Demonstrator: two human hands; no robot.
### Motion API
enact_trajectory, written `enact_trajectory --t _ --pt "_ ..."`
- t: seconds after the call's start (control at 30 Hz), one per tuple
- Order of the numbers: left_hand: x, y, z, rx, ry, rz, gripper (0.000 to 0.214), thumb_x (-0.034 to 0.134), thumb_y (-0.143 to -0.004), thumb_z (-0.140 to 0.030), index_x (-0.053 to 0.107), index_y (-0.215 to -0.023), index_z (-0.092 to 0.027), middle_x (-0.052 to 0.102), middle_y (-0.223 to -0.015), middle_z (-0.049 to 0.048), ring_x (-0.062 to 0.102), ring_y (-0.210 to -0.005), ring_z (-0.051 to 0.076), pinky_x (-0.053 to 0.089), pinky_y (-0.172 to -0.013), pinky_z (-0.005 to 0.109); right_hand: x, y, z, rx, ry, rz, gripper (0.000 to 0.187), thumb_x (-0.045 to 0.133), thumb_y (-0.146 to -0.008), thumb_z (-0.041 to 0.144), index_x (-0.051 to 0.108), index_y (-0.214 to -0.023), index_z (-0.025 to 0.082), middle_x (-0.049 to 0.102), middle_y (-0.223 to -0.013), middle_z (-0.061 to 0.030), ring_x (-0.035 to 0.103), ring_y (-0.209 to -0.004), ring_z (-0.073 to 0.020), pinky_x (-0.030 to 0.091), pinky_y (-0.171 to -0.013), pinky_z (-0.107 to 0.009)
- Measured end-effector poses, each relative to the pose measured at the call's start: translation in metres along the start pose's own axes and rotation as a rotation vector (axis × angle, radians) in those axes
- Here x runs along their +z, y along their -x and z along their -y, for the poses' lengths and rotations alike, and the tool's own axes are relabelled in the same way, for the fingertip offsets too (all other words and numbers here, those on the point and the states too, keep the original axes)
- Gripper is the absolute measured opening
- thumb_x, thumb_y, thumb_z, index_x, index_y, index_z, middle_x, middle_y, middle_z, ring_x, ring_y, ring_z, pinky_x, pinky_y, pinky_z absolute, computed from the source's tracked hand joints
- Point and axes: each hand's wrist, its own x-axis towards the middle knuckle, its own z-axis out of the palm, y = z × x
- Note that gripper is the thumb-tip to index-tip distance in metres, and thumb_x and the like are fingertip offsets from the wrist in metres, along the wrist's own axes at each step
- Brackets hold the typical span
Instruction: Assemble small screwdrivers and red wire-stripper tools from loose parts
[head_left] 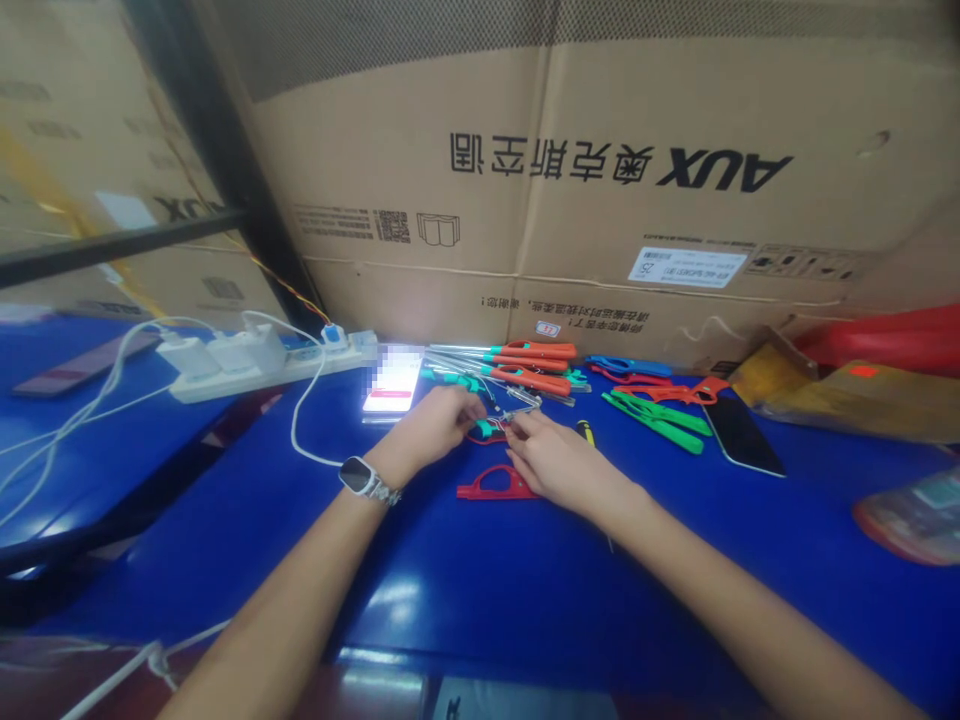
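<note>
Between my two hands lies a red lighter handle shell (480,439) with a teal piece (489,429) in it. My left hand (442,425), a watch on its wrist, is closed at the left side of this shell. My right hand (551,455) has its fingers pinched at the right side; what they grip is too small to make out. Thin wires and small metal parts (517,405) show just beyond the fingertips. Another red handle half (495,483) rests on the blue table (450,570), close below my right fingers.
Orange long-necked lighters (536,365) are piled behind my hands. Green (660,420) and blue (626,365) handle shells, a yellow-black tool (586,432) and a dark phone (742,437) lie rightward. A lit phone (394,380) and a power strip (292,362) with cables are leftward. A large carton (570,230) stands behind.
</note>
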Motion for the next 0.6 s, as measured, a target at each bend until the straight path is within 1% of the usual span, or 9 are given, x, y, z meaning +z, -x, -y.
enact_trajectory --t 0.13,0.27,0.37,0.47,0.53,0.6 --pt "0.003 -0.001 0.002 0.016 -0.046 -0.017 0.023 0.057 -0.078 0.001 0.071 -0.087 -0.015 0.067 -0.086 0.0065 0.063 -0.070 0.015 0.050 -0.068 0.026 -0.003 0.000 0.001 0.017 0.021 0.036 0.026 0.049 -0.095 0.018 0.072 -0.102 0.009 0.064 -0.104 -0.0152 0.060 -0.097 -0.0265 0.055 -0.082 -0.037" --pt "0.004 0.000 0.000 0.004 -0.052 0.007 0.023 0.057 -0.078 -0.002 0.071 -0.089 -0.015 0.066 -0.086 0.0065 0.062 -0.071 0.016 0.049 -0.067 0.027 -0.004 0.001 0.002 0.025 0.042 0.045 0.027 0.048 -0.096 0.019 0.071 -0.107 0.009 0.064 -0.109 -0.0155 0.059 -0.100 -0.0275 0.055 -0.082 -0.038" --pt "0.002 0.003 -0.005 -0.006 -0.065 0.016 0.022 0.059 -0.079 -0.008 0.072 -0.095 -0.016 0.065 -0.088 0.0062 0.061 -0.072 0.017 0.049 -0.066 0.028 -0.003 0.003 0.002 0.034 0.021 0.030 0.027 0.048 -0.096 0.020 0.072 -0.105 0.010 0.063 -0.108 -0.0150 0.059 -0.101 -0.0272 0.055 -0.084 -0.037" --pt "0.001 0.005 -0.012 0.018 -0.070 -0.001 0.019 0.060 -0.084 -0.018 0.072 -0.098 -0.019 0.064 -0.095 0.0065 0.062 -0.080 0.019 0.049 -0.071 0.029 -0.002 0.005 0.000 0.034 -0.022 -0.001 0.027 0.049 -0.096 0.021 0.071 -0.106 0.009 0.063 -0.107 -0.0152 0.059 -0.103 -0.0269 0.055 -0.087 -0.038" --pt "0.001 0.005 -0.014 0.060 -0.046 -0.007 0.016 0.060 -0.088 -0.023 0.073 -0.095 -0.020 0.064 -0.100 0.0065 0.062 -0.085 0.019 0.050 -0.076 0.030 -0.002 0.007 -0.001 0.026 -0.059 -0.017 0.028 0.049 -0.096 0.021 0.071 -0.108 0.009 0.063 -0.107 -0.0154 0.058 -0.104 -0.0265 0.054 -0.091 -0.039" --pt "0.003 0.004 -0.014 0.094 -0.014 0.000 0.013 0.060 -0.089 -0.023 0.073 -0.090 -0.020 0.064 -0.101 0.0062 0.062 -0.086 0.018 0.049 -0.077 0.028 0.000 0.007 -0.003 0.030 -0.103 -0.032 0.028 0.050 -0.096 0.021 0.071 -0.111 0.009 0.064 -0.108 -0.0151 0.058 -0.105 -0.0262 0.053 -0.093 -0.040"
